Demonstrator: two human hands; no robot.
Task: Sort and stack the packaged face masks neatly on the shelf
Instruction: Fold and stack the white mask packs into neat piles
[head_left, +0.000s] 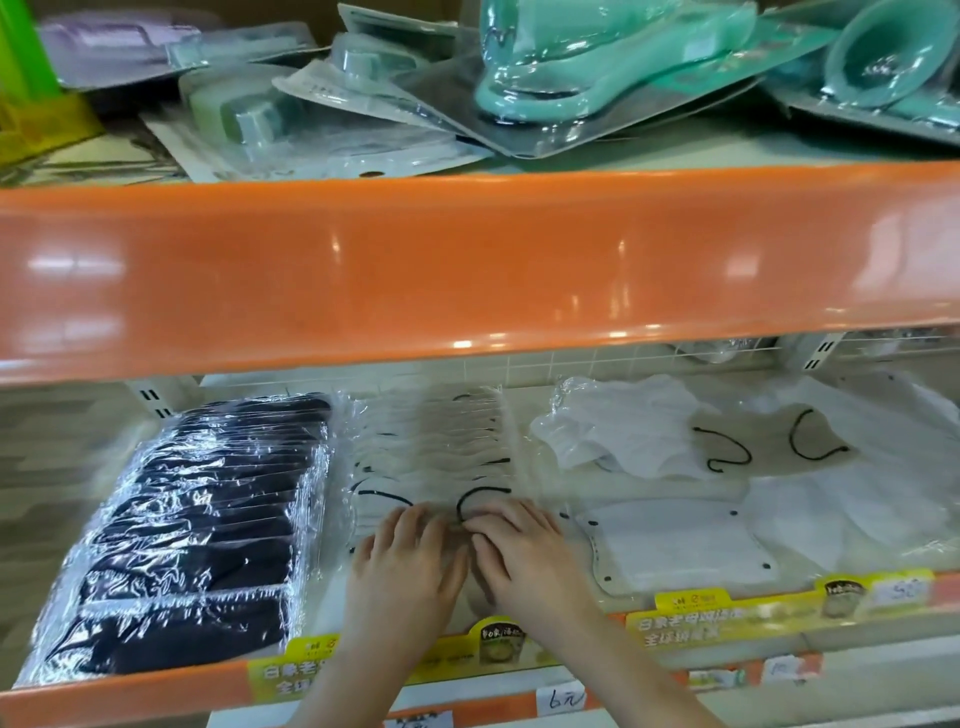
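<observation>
Upper shelf (467, 260): an orange-fronted board spanned the view from 9 to 3 o'clock, overhanging the mask shelf and cutting headroom for any lift.
Blister packs (545, 88): teal and grey carded goods lay heaped at 12 o'clock on that board, apart from the task.
Mask shelf (156, 680): its orange lip ran along 6 o'clock under yellow price labels (727, 618).
Black masks (197, 525): an overlapped row in clear wrap lay at 8 o'clock, already tidy.
Loose white masks (675, 441): scattered packets lay at 3 o'clock, some crumpled, overlapping each other; by my judgement the unsorted remainder.
White stack (431, 447): a row of clear-wrapped white masks with black ear loops sat at centre, between the black row and the loose ones.
Left hand (410, 556): flat on the front packet of the white stack, fingers spread and pressing down.
Right hand (519, 545): just beside the left, touching it; fingertips bent onto the same packet, though whether they pinched the film I could not tell.
Risk: slick wrap could let the pressed row slide or fan out.
Risk: reaching right could drag loose packets over the lip.
</observation>
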